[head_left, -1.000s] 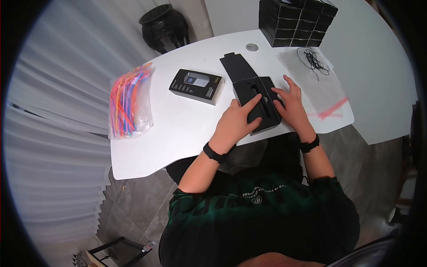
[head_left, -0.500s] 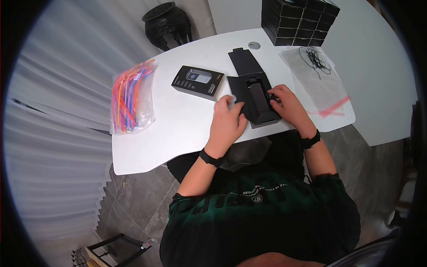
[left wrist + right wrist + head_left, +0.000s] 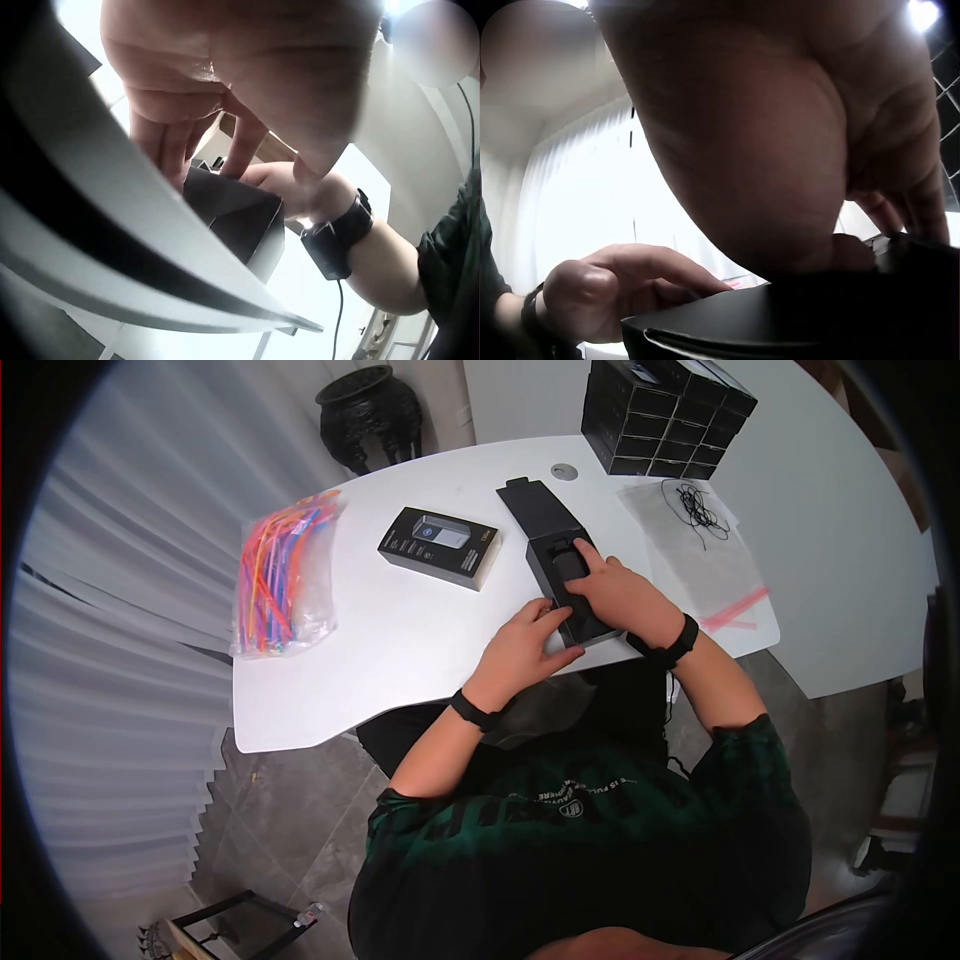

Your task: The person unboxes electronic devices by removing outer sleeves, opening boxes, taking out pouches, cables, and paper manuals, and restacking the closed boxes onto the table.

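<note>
Head view: right hand (image 3: 625, 600), moved from the right edge of the box half a second earlier to a place over its interior; left hand (image 3: 513, 652), shifted from beside the left side to the near left corner; lid (image 3: 545, 510), folded back away from the person, as before. Box (image 3: 542, 578): black, matt, long and narrow, open at the top, lying near the front edge of a white table (image 3: 350, 680). Insert (image 3: 567, 565): dark, smooth, rounded at the far end, set within the box, partly covered by the right hand. Position: box between the hands, right forefinger and thumb spread over the insert, whether gripping or only pressing cannot be told; left fingers extended and thumb held apart, touching the box at its near corner. Also on the table: carton (image 3: 440, 547), black with a printed device, to the left of the box; bag (image 3: 285, 575), clear, of coloured strips, at far left; stack (image 3: 665, 420) of black boxes at the rear right. Left wrist view: left fingers reaching down, close together, to the dark box; right hand beyond it, wearing a black wristband (image 3: 345, 232) with a cable (image 3: 340, 319). Right wrist view: right palm above the dark box, fingertips partly hidden; left hand at the box's other side, fingers gently bent.
</note>
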Demonstrator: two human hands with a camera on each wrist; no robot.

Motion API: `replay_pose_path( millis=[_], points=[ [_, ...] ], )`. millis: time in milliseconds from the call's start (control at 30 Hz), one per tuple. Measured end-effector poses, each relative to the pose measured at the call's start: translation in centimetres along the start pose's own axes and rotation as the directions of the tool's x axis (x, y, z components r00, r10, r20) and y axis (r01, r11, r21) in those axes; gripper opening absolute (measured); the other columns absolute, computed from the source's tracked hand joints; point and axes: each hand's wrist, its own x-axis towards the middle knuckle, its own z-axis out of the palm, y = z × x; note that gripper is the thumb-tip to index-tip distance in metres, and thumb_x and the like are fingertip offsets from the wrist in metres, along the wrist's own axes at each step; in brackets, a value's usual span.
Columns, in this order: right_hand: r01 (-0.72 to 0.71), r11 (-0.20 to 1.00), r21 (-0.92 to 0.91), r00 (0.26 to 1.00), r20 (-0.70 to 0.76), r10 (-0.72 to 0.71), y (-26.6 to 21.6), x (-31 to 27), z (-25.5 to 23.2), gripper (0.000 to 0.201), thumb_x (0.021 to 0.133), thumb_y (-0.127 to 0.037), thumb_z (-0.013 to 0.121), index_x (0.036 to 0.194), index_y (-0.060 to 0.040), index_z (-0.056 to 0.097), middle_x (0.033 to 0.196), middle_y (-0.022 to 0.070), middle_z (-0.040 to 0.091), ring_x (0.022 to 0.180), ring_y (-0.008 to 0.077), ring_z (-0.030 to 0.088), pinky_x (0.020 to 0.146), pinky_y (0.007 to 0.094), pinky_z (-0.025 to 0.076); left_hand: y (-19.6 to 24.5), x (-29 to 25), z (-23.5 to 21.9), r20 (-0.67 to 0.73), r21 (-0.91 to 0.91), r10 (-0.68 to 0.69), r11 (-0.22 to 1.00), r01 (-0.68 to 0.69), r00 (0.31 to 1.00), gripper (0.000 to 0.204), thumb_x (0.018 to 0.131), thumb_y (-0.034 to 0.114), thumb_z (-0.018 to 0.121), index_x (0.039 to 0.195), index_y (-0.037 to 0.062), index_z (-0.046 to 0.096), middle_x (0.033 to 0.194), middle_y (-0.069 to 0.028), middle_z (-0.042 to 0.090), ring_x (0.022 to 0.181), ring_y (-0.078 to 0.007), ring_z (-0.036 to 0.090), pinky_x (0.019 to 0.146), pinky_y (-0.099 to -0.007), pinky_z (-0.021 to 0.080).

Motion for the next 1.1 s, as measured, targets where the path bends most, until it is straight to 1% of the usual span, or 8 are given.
replay_pose_path(
  millis=[133,233,467,700,800,867,1000,1100],
  points=[
    [0.058,0.99,-0.131,0.988,0.147,-0.039,0.1,0.8,-0.5,0.038,0.089,-0.007,0.057,0.122,-0.0196,0.073,0.16,0.0262,0.038,0.105,0.0422,0.07,0.088,0.0448,0.059,-1.0,0.0,1.0,-0.102,0.054,0.075,0.996,-0.07,0.992,0.053,0.081,0.033,0.087,0.124,0.0082,0.07,0.128,-0.0163,0.062,0.105,-0.0328,0.069,0.087,-0.0396,0.058],
    [0.036,0.988,-0.149,0.961,0.276,0.007,-0.2,1.8,-1.6,0.037,0.089,-0.009,0.057,0.122,-0.0193,0.07,0.158,0.0239,0.042,0.096,0.0414,0.073,0.086,0.0447,0.059,-1.4,-0.1,1.3,-0.12,0.035,0.09,0.996,-0.086,0.989,0.051,0.081,0.031,0.087,0.122,0.0077,0.07,0.124,-0.0153,0.062,0.105,-0.0323,0.069,0.087,-0.0396,0.058],
    [0.103,0.973,-0.208,0.962,0.268,-0.044,0.9,2.7,-0.8,0.036,0.086,-0.008,0.06,0.12,-0.0179,0.068,0.156,0.0233,0.043,0.093,0.0407,0.073,0.084,0.046,0.059,-1.6,-0.1,1.4,-0.149,0.001,0.125,0.992,-0.127,0.981,0.049,0.082,0.03,0.087,0.122,0.0075,0.07,0.123,-0.0147,0.062,0.106,-0.0319,0.069,0.088,-0.0397,0.058],
    [0.019,0.999,-0.051,0.954,0.299,-0.003,0.7,2.5,-0.7,0.036,0.085,-0.004,0.063,0.12,-0.0161,0.066,0.159,0.0223,0.038,0.099,0.0438,0.071,0.086,0.0463,0.058,-1.6,-0.3,1.5,-0.134,0.028,0.105,0.994,-0.102,0.985,0.05,0.082,0.03,0.086,0.123,0.0081,0.07,0.123,-0.0143,0.062,0.108,-0.0306,0.068,0.089,-0.0389,0.058],
    [0.008,1.0,-0.024,0.968,0.25,-0.001,1.3,2.1,-0.1,0.035,0.084,-0.003,0.064,0.117,-0.0158,0.066,0.159,0.0212,0.039,0.12,0.0464,0.063,0.095,0.0471,0.055,-1.7,-0.2,1.5,-0.141,0.027,0.109,0.994,-0.107,0.984,0.05,0.082,0.03,0.086,0.124,0.0082,0.07,0.123,-0.0144,0.061,0.107,-0.0306,0.068,0.089,-0.0389,0.057],
    [0.213,0.959,-0.189,0.976,-0.015,-0.219,2.2,1.6,0.4,0.033,0.081,0.0,0.066,0.111,-0.0146,0.065,0.16,0.02,0.039,0.138,0.0486,0.048,0.107,0.0501,0.048,-1.7,-0.4,1.4,-0.146,0.034,0.108,0.994,-0.104,0.983,0.05,0.082,0.03,0.086,0.124,0.0083,0.07,0.122,-0.0144,0.061,0.106,-0.0306,0.067,0.089,-0.0389,0.057],
    [0.321,0.946,-0.046,0.929,-0.179,-0.324,3.5,1.8,-2.0,0.031,0.08,0.004,0.068,0.106,-0.0112,0.06,0.151,0.0204,0.049,0.149,0.0447,0.036,0.116,0.0533,0.038,-1.8,-0.2,1.3,-0.178,0.064,0.143,0.989,-0.134,0.973,0.051,0.081,0.031,0.087,0.124,0.0086,0.07,0.12,-0.0145,0.061,0.105,-0.0311,0.066,0.088,-0.0396,0.056],
    [0.252,0.966,0.065,0.932,-0.285,-0.224,3.6,1.1,-4.1,0.02,0.089,-0.004,0.067,0.108,-0.0088,0.061,0.146,0.019,0.055,0.142,0.0401,0.046,0.112,0.054,0.041,-1.5,0.0,1.0,-0.164,0.064,0.15,0.988,-0.141,0.975,0.05,0.081,0.029,0.087,0.123,0.0081,0.07,0.119,-0.0145,0.061,0.104,-0.032,0.065,0.089,-0.0398,0.055]
  ],
)
